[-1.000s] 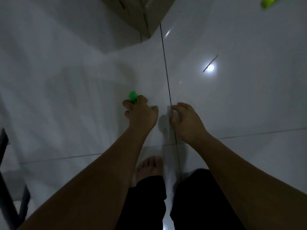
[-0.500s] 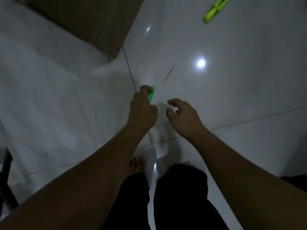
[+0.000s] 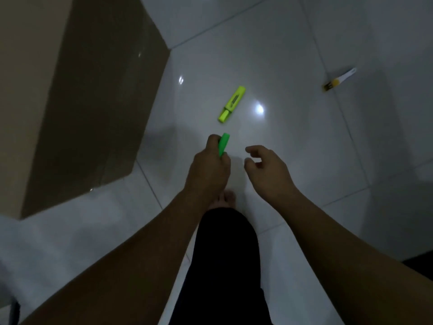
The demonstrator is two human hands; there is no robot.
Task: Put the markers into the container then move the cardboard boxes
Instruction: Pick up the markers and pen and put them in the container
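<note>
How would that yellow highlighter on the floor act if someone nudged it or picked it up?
The yellow highlighter looks flat-sided, so it would probably slide rather than roll on the glossy tiled floor. It seems stiff plastic and small, likely light enough for the empty right hand alone.

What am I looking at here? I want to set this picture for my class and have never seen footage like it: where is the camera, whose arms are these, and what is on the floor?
The camera sits on a person's head, looking down at their own arms, dark trousers and a bare foot. There is no machine. The left hand grips a green marker; the right hand is open and empty. On the white tiled floor lie a yellow highlighter, just ahead of the hands, and a small white-handled brush further right. A large cardboard box stands at the left. No container shows.
</note>
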